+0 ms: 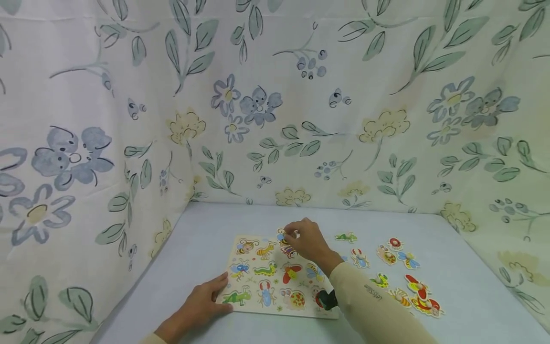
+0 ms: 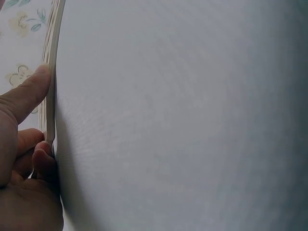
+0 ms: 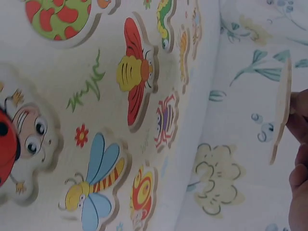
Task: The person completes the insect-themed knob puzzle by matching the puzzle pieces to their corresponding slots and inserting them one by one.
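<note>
A wooden insect puzzle board (image 1: 275,282) lies flat on the table, with insect pictures in its recesses. At its near left corner, my left hand (image 1: 202,301) holds the edge; in the left wrist view the thumb (image 2: 33,91) lies against the board's side (image 2: 49,86), with curled fingers near it. Above the board's far edge, my right hand (image 1: 308,239) pinches a puzzle piece (image 1: 281,237) with a blue part showing. In the right wrist view that wooden piece (image 3: 284,110) is seen nearly edge-on, raised off the board; its printed face is hidden.
Several loose insect pieces lie to the board's right, among them a beetle piece (image 1: 359,258), a blue-winged piece (image 1: 408,260) and a red-winged piece (image 1: 417,286). A green piece (image 1: 345,237) lies farther back. Floral cloth (image 1: 275,119) hangs behind the table and at the sides.
</note>
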### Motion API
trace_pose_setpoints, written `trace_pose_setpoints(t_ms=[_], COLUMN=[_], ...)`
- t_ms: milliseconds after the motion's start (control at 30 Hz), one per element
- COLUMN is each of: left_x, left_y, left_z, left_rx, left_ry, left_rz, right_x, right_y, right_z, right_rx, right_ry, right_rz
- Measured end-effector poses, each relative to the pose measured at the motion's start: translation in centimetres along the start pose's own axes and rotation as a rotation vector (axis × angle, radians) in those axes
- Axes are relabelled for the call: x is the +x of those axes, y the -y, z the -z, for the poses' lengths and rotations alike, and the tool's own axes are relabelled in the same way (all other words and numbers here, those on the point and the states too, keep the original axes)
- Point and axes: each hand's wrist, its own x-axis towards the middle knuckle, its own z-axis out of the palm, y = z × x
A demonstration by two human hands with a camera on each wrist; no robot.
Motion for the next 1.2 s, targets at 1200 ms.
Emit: trace_pose_setpoints(t_ms=[1200], left_x=[0.1], left_y=[0.4], left_z=[0.3], left_rx=[-0.025], left_ry=[0.046], left_rz=[-0.056], right_x=[3.7], right_y=[3.2], right_z=[-9.5], right_rx=[0.085], right_ry=[0.082], right_rz=[-0.08])
